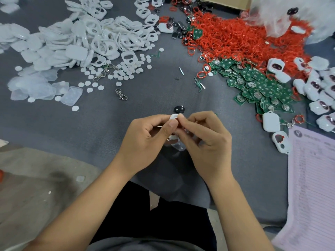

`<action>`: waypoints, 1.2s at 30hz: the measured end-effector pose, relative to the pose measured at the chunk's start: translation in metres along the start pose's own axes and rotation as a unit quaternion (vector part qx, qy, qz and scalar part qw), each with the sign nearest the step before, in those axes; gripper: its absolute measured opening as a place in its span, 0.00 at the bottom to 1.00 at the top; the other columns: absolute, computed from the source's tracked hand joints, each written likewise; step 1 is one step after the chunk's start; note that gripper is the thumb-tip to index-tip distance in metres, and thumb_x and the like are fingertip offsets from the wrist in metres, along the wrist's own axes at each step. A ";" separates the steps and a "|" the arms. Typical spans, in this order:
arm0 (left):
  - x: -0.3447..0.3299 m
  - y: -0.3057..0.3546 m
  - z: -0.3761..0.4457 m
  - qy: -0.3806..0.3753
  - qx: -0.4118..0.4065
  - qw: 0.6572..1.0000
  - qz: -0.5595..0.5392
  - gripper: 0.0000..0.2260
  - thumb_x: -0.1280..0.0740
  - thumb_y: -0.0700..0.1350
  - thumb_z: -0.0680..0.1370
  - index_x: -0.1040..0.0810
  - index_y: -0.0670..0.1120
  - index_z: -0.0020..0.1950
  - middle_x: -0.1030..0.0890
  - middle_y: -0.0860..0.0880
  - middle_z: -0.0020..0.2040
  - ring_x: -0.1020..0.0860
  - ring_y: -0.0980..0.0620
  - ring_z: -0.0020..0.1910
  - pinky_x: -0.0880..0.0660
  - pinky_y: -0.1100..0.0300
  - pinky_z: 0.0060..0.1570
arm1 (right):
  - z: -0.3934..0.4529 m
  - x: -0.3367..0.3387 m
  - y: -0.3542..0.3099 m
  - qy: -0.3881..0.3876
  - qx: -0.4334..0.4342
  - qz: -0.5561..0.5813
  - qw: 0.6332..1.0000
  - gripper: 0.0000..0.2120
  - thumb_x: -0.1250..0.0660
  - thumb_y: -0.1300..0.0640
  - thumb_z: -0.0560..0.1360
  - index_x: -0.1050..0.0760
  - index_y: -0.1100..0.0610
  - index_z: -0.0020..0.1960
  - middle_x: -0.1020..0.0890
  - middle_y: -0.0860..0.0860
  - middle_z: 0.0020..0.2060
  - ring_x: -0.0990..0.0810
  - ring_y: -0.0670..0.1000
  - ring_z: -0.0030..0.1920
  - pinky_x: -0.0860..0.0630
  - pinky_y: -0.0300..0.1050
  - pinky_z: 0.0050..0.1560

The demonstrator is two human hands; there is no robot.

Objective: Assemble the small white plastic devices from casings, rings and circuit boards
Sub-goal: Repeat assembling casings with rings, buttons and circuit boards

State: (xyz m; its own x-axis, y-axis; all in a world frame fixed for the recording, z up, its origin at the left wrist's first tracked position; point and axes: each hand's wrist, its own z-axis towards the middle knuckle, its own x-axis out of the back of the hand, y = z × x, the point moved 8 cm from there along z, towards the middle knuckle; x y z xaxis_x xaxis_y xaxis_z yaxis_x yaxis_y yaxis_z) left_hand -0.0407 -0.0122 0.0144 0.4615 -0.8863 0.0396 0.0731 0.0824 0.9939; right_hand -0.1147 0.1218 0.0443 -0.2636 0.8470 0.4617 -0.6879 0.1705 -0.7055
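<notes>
Both hands raised just above the grey bench (148, 98), close to the body, probably so the small fit can be watched from directly overhead. Left hand (145, 140) curled round a white casing (173, 118), thumb laid across its face, fingers wrapped behind as a brace. Right hand (204, 140) brought in against it from the other side, fingertips (181, 116) pinched at the casing's upper edge, where a sliver of red (179, 124) shows, likely a ring being seated in the opening. Casing thus clamped between the two sets of fingers, mostly hidden by them; only its top rim and a bit of its lower end visible. A clear piece (179, 147) below the hands, touching or just under them, hard to tell which.

Stock sorted by kind and fanned around within reach: heap of white casings (94, 38) far left with small white discs (126, 69) spilling toward the middle, heap of red rings (241, 40) far right, green circuit boards (257, 84) nearer on the right. Finished white devices (319, 93) gathered at the right edge, apart from the loose parts, presumably to keep done from undone. One black part (179, 109) lying just beyond the fingertips, likely set ready for the next step. A metal clasp (121, 94) well to the left of it, and a printed sheet (311, 187) at the lower right.
</notes>
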 end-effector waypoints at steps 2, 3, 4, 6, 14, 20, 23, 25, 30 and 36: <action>0.003 0.000 0.000 0.022 -0.006 1.000 -0.003 0.08 0.34 0.47 0.84 0.14 0.50 0.56 0.12 0.53 0.46 0.14 0.56 0.45 0.17 0.62 0.44 | 0.000 -0.002 -0.004 -0.007 0.022 -0.005 1.000 0.13 0.23 0.63 0.75 0.15 0.61 0.59 0.20 0.56 0.48 0.22 0.46 0.43 0.24 0.39 0.45; 0.004 0.000 0.000 0.029 -0.005 0.999 -0.012 0.09 0.34 0.48 0.83 0.14 0.51 0.55 0.12 0.53 0.46 0.14 0.56 0.46 0.16 0.60 0.45 | 0.001 -0.002 -0.003 -0.012 0.019 0.012 1.000 0.14 0.24 0.62 0.76 0.16 0.61 0.61 0.20 0.55 0.50 0.21 0.46 0.45 0.23 0.39 0.47; 0.004 0.000 0.000 0.032 -0.001 0.999 -0.027 0.09 0.34 0.49 0.83 0.13 0.52 0.54 0.12 0.53 0.47 0.14 0.55 0.47 0.16 0.59 0.46 | 0.002 -0.002 0.000 -0.017 0.000 0.043 0.999 0.14 0.25 0.60 0.77 0.17 0.59 0.63 0.21 0.55 0.51 0.20 0.47 0.47 0.22 0.42 0.48; 0.002 -0.001 0.000 0.025 0.011 0.997 -0.065 0.10 0.34 0.50 0.83 0.12 0.52 0.53 0.12 0.51 0.48 0.14 0.54 0.48 0.16 0.59 0.46 | 0.003 -0.004 0.012 -0.031 -0.081 0.128 0.988 0.16 0.27 0.56 0.79 0.20 0.52 0.67 0.21 0.54 0.52 0.18 0.52 0.45 0.20 0.51 0.41; 0.002 -0.002 0.000 0.019 0.032 0.993 -0.111 0.12 0.36 0.53 0.82 0.12 0.56 0.54 0.17 0.39 0.44 0.13 0.47 0.43 0.16 0.61 0.41 | 0.000 -0.023 0.024 -0.085 -0.239 0.364 0.896 0.02 0.27 0.59 0.78 0.15 0.54 0.48 0.18 0.50 0.33 0.25 0.47 0.25 0.28 0.39 0.22; -0.006 -0.001 0.000 -0.038 0.005 0.996 -0.086 0.13 0.39 0.50 0.85 0.16 0.49 0.59 0.14 0.47 0.39 0.14 0.49 0.36 0.19 0.61 0.36 | -0.006 -0.034 0.024 -0.148 -0.304 0.427 0.839 0.06 0.28 0.53 0.78 0.16 0.55 0.45 0.27 0.52 0.26 0.27 0.52 0.27 0.33 0.38 0.20; -0.009 0.000 0.000 -0.059 -0.009 0.996 -0.068 0.11 0.36 0.46 0.86 0.16 0.47 0.61 0.14 0.47 0.38 0.15 0.52 0.35 0.20 0.62 0.36 | -0.004 -0.033 0.020 -0.161 -0.296 0.432 0.836 0.09 0.29 0.51 0.77 0.19 0.56 0.42 0.24 0.53 0.26 0.26 0.54 0.28 0.33 0.39 0.20; -0.009 0.001 -0.001 -0.066 -0.014 0.996 -0.059 0.10 0.35 0.44 0.86 0.17 0.45 0.62 0.15 0.48 0.38 0.16 0.52 0.35 0.20 0.62 0.37 | -0.004 -0.032 0.020 -0.161 -0.298 0.421 0.841 0.09 0.29 0.52 0.77 0.19 0.54 0.40 0.21 0.53 0.28 0.25 0.53 0.28 0.31 0.38 0.20; -0.008 -0.001 -0.001 -0.053 -0.002 0.998 -0.020 0.07 0.32 0.45 0.84 0.16 0.46 0.59 0.15 0.48 0.37 0.15 0.51 0.33 0.20 0.62 0.35 | -0.004 -0.027 0.026 -0.123 -0.304 0.373 0.868 0.10 0.31 0.57 0.77 0.16 0.53 0.38 0.19 0.55 0.30 0.21 0.51 0.26 0.24 0.41 0.23; -0.010 0.002 -0.004 -0.044 -0.008 0.999 -0.031 0.07 0.32 0.47 0.83 0.19 0.45 0.57 0.15 0.48 0.36 0.16 0.52 0.32 0.21 0.63 0.34 | -0.005 -0.022 0.027 -0.076 -0.286 0.335 0.894 0.08 0.31 0.59 0.78 0.17 0.57 0.41 0.19 0.56 0.27 0.22 0.51 0.23 0.24 0.41 0.25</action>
State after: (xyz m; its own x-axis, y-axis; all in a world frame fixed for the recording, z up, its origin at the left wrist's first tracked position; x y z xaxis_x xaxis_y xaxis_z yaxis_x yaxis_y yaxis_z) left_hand -0.0418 -0.0012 0.0155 0.3758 -0.9266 -0.0118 0.1133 0.0333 0.9930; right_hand -0.1244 0.1098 0.0124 -0.6063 0.7845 -0.1304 0.1064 -0.0824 -0.9909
